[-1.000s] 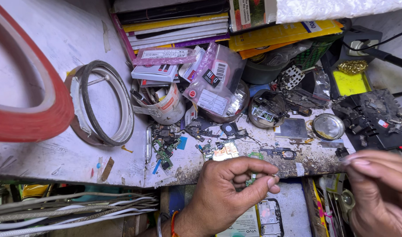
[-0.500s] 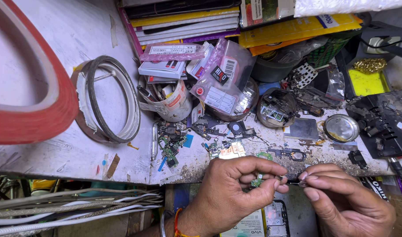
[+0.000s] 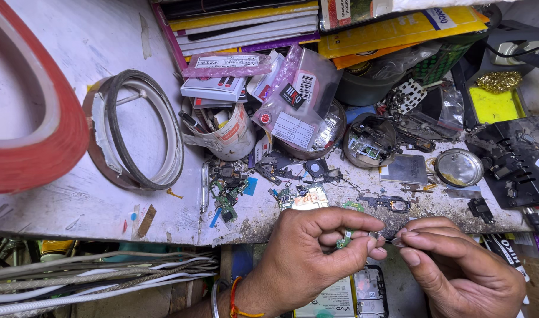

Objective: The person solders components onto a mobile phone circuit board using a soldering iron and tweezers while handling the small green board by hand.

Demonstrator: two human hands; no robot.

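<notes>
The left hand (image 3: 316,247) pinches a small green circuit board (image 3: 344,240) between thumb and forefinger, fingers curled tight round it. A second ago this hand was alone at the bench edge and the right hand (image 3: 452,268) sat off at the frame's side; half a second ago the two came together, and now the right hand's thumb and forefinger are closed on a thin metal tool (image 3: 388,239) — its tip touching the board's right end. So the work has gone from picking up to fine handling of the board, held just below the worktable (image 3: 75,200) edge.

Counting outward: two hands, one board held, one tool. On the table, one scatter of loose phone parts (image 3: 228,191), one white cup (image 3: 228,126) stuffed with tools, one round metal tin (image 3: 458,167), two tape rolls — a dark one (image 3: 143,126) and a big red one (image 3: 40,147) at the left. Below, a bundle of white cables (image 3: 93,277).
</notes>
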